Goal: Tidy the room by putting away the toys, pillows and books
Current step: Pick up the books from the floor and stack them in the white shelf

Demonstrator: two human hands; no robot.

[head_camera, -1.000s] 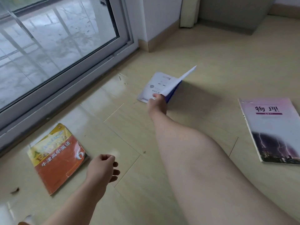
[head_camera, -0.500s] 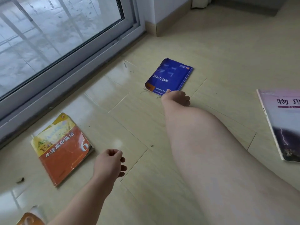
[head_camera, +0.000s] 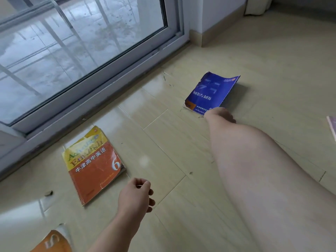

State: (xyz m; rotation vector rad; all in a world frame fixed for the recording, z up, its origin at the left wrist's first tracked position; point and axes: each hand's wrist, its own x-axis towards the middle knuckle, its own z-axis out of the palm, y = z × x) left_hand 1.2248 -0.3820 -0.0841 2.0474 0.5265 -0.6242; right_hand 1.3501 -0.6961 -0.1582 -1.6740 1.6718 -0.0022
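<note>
Four books and two hands in all. Nearest, at the lower left edge: a corner of an orange book (head_camera: 52, 242), cut off by the frame, flat on the tiled floor (head_camera: 181, 151). Just beyond, the left hand (head_camera: 135, 196), fingers loosely curled, holding nothing, above the tiles and just right of the near corner of the orange-and-yellow book (head_camera: 93, 164), apart from it. Lies closed and face up, that second book, cover marked with a large 6, near the track of the sliding glass door (head_camera: 81, 42). Left of it, a small scrap of debris (head_camera: 48, 193) on the tiles. Further out, past a long bare forearm, the right hand (head_camera: 220, 115), seen from the back, fingers curled at the near right corner of the blue book (head_camera: 211, 92) and gripping it there. Stretches away from the hand, this third book, cover up, its right side raised off the tiles with shadow beneath, far right corner curling upward. Well apart at the right edge, level with the right hand: a sliver of a pink book (head_camera: 332, 128), mostly out of frame. Farthest, a white wall corner (head_camera: 195, 19) with beige skirting.
</note>
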